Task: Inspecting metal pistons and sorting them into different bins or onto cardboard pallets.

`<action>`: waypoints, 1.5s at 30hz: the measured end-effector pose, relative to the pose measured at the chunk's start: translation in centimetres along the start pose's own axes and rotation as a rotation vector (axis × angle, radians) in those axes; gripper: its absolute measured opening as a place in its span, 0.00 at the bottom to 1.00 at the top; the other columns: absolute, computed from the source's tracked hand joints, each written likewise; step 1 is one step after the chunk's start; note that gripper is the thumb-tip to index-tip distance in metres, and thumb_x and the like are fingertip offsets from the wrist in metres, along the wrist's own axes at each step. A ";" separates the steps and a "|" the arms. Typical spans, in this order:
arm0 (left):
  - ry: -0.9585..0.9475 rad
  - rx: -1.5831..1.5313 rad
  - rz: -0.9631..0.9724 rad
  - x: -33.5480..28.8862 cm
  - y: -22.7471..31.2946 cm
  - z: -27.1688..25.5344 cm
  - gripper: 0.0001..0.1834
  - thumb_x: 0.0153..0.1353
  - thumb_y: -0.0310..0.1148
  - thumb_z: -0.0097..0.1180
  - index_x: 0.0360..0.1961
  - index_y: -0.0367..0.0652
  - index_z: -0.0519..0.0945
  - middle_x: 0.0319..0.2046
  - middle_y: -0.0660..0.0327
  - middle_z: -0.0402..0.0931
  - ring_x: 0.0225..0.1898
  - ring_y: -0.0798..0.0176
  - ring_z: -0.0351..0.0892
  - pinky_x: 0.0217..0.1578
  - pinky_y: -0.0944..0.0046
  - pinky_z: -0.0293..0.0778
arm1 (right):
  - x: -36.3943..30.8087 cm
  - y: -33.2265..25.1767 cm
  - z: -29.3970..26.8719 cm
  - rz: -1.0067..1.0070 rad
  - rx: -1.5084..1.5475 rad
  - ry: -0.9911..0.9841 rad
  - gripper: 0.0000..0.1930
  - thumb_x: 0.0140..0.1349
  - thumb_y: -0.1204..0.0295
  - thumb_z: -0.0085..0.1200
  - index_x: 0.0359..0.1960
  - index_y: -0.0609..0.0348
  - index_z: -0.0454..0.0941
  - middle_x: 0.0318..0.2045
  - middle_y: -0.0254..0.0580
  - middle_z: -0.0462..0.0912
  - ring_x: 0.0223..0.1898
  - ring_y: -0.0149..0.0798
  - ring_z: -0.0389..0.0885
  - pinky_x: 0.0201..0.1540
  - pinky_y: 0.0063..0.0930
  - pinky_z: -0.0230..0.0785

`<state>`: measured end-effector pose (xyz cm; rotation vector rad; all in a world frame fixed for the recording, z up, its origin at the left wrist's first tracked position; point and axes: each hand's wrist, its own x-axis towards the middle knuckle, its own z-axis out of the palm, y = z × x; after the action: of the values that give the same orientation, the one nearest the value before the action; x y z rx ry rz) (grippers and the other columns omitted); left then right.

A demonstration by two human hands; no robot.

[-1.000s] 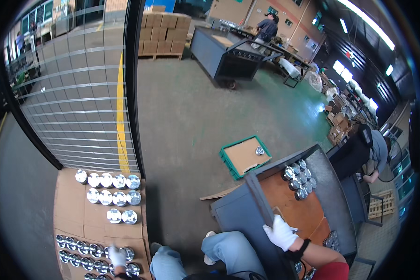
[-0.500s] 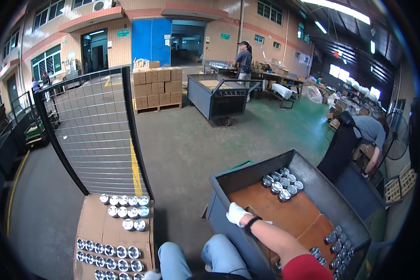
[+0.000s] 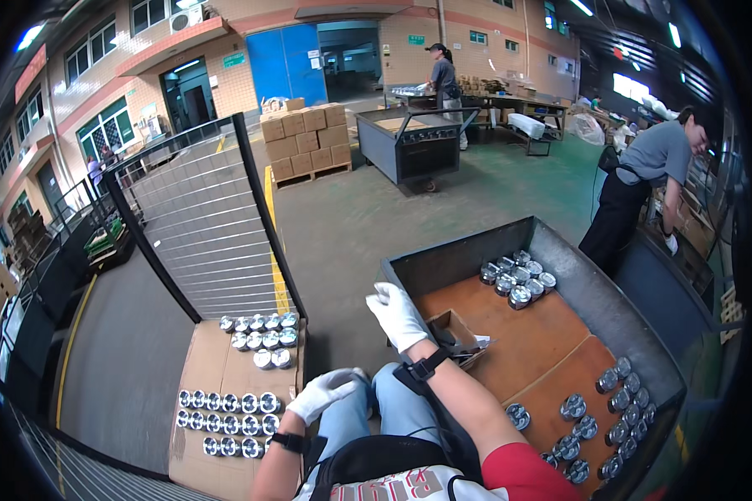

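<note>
My gloved left hand is over my left knee, fingers stretched out, with nothing in it. The gloved right hand is raised near the front left corner of the grey metal cart; its fingers are loosely bent and apart, and no object shows in them. Beside it in the cart is a small open cardboard box with dark contents. Shiny metal pistons stand in groups on the cart's brown lining. To my left, rows of pistons rest on a cardboard-covered surface.
A black mesh panel rises behind the left surface. Stacked cartons and another cart stand farther off. At the right, a person leans over a grey bin; another person stands at a far table.
My right hand has left the cart's edge and risen leftward. My left hand has come up into view over my knee. The view has shifted, and the small box shows more fully.
</note>
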<state>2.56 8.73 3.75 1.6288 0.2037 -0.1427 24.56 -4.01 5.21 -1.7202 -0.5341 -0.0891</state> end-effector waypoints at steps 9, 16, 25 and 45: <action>-0.376 -0.085 0.137 -1.3 2.8 4.2 0.17 0.62 0.40 0.68 0.44 0.39 0.84 0.37 0.64 0.84 0.43 0.74 0.77 0.49 0.67 0.72 | -5.7 -12.0 1.5 -0.001 0.667 0.004 0.15 0.67 0.79 0.55 0.55 0.60 0.74 0.46 0.37 0.80 0.44 0.32 0.82 0.46 0.26 0.78; -0.445 0.123 0.270 -3.0 3.5 4.7 0.13 0.61 0.39 0.68 0.40 0.42 0.84 0.33 0.70 0.83 0.36 0.75 0.77 0.38 0.69 0.75 | -8.6 -14.2 -0.2 -0.498 0.252 0.159 0.17 0.67 0.82 0.51 0.57 0.63 0.71 0.51 0.42 0.75 0.43 0.32 0.81 0.49 0.26 0.76; -0.429 0.155 0.248 -3.7 5.0 6.1 0.14 0.62 0.33 0.68 0.46 0.40 0.80 0.36 0.68 0.82 0.39 0.74 0.78 0.43 0.67 0.78 | -11.5 -19.6 -1.2 -0.970 -0.045 0.271 0.17 0.67 0.85 0.47 0.57 0.64 0.69 0.55 0.54 0.72 0.42 0.42 0.80 0.45 0.32 0.78; -0.369 -0.420 -0.390 0.8 -8.1 0.3 0.29 0.66 0.44 0.62 0.64 0.46 0.69 0.46 0.61 0.80 0.38 0.64 0.84 0.35 0.63 0.81 | -4.5 -1.5 -4.3 -0.362 -0.342 -0.007 0.15 0.60 0.76 0.58 0.49 0.66 0.76 0.50 0.51 0.77 0.50 0.51 0.78 0.53 0.40 0.72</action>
<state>1.63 8.91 -4.30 1.1064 0.2463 -0.6500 20.93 -9.21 5.95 -1.9352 -0.8704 -0.4553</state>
